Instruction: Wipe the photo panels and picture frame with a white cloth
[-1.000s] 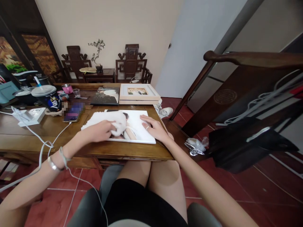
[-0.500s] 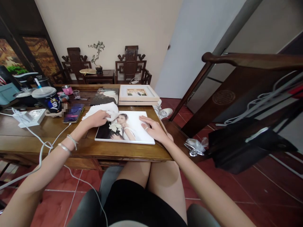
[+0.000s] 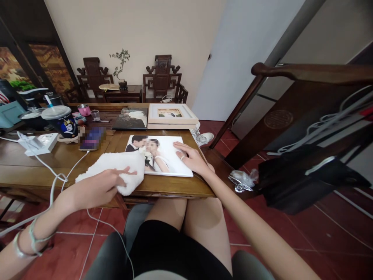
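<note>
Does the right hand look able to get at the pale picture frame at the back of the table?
Probably yes. The right hand lies open on the photo panel, and I see nothing standing between it and the pale picture frame, though it might need to stretch forward.

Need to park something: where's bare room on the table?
The table shows bare wood between phone, dark photo panel and white cloth, and in a narrow strip between the white photo panel and the table's near edge. Crowded: the left, with lidded cup, pink cup and power strip.
</note>
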{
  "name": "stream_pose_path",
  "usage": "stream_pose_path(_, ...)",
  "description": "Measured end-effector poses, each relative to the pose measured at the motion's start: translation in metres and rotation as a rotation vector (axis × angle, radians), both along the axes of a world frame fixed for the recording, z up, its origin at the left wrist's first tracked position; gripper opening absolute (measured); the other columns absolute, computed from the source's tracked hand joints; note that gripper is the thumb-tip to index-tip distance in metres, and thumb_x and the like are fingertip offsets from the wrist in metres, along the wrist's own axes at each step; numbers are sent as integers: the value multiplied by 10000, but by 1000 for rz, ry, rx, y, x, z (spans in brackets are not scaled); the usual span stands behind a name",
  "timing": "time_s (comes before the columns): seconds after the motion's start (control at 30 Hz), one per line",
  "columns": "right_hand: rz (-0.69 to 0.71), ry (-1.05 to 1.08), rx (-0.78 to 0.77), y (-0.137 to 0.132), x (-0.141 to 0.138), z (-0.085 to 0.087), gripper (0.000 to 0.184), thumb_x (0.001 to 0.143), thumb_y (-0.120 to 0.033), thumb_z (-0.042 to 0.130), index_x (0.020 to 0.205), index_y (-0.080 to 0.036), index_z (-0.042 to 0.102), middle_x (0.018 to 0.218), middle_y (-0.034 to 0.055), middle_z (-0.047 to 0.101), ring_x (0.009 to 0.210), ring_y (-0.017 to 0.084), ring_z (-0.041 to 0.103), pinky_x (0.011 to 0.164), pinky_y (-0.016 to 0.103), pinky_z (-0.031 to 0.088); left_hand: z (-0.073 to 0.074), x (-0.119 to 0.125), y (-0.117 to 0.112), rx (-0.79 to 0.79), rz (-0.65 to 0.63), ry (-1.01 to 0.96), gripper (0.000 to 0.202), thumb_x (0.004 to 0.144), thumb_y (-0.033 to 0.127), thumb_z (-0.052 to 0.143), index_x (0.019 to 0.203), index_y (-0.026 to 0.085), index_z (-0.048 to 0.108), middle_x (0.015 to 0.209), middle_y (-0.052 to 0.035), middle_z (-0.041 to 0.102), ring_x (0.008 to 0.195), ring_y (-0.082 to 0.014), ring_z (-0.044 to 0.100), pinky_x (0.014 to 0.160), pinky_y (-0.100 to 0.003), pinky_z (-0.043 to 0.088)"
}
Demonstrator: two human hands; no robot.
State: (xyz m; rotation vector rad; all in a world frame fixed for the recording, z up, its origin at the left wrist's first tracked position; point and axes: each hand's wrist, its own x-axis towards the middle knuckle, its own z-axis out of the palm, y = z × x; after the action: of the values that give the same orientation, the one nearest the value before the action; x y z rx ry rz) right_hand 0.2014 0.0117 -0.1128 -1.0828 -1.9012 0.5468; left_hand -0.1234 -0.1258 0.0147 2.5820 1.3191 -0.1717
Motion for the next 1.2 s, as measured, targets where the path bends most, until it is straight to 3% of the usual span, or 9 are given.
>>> stream_pose_path(0.1,-1,0,-1,1,0,-1,373,862,-290,558,1199,-199,687,1335,91,614,1300,246,522,1154,452,350,2,-2,17,13,8,-40,365,777,47,400,878,210,710,1216,-15,673,1126,-201,603,955,-270,450)
stream_pose_path(0.23,-2,7,-7,1,1,-1,371,861,-315,569,1193,-202,691,1340,95,610,1298,255,523,1154,461,347,-4,0,72,82,-38,-41,291,741,53,399,726,159,669,820,-38,710,817,-187,637,836,-254,456)
stream_pose_path(0.4,-8,7,-15,0,0,-1,370,864,-325,568,1193,-210,691,1343,91,608,1302,257,519,1159,467,336,-18,10,145,211,-18,-30,270,710,60,407,731,138,665,787,-48,702,760,-171,611,780,-235,439)
stream_pose_path(0.53,-16,-6,-20,-1,0,1,365,867,-300,560,1197,-212,689,1344,83,607,1307,249,514,1164,465,330,-24,18,169,261,-5,-10,307,705,49,402,774,127,690,823,-67,719,810,-185,633,799,-242,442)
stream_pose_path(0.7,-4,6,-30,-3,0,4,354,852,-280,591,1189,-239,691,1332,61,618,1308,244,514,1168,469,323,-21,27,139,231,-63,36,306,712,10,416,746,145,688,883,-85,738,972,-227,665,865,-269,458)
stream_pose_path(0.83,-6,16,-34,-3,-1,5,351,849,-279,597,1184,-235,695,1328,64,621,1314,249,507,1170,474,318,-14,37,73,136,-147,24,331,745,-13,423,778,173,695,1134,-94,711,1270,-226,533,979,-284,438)
stream_pose_path(1.0,-13,9,-30,-2,-1,4,352,848,-262,590,1184,-238,693,1323,57,625,1313,241,509,1173,471,313,-16,47,4,136,-226,76,280,748,-14,494,785,170,700,1493,-75,440,1395,-286,378,1086,-387,370)
stream_pose_path(1.1,-14,4,-15,-2,-1,3,352,852,-258,577,1182,-219,694,1324,69,624,1306,241,516,1167,467,324,-17,50,6,140,-261,64,296,747,-23,485,816,166,703,1487,-72,449,1392,-292,378,1099,-399,359)
stream_pose_path(1.2,-17,0,-15,-2,-1,3,347,853,-258,577,1176,-224,697,1322,66,626,1301,240,522,1163,463,334,-13,54,37,111,-256,13,316,760,-21,460,834,169,701,1361,-69,579,1276,-248,516,1039,-331,417)
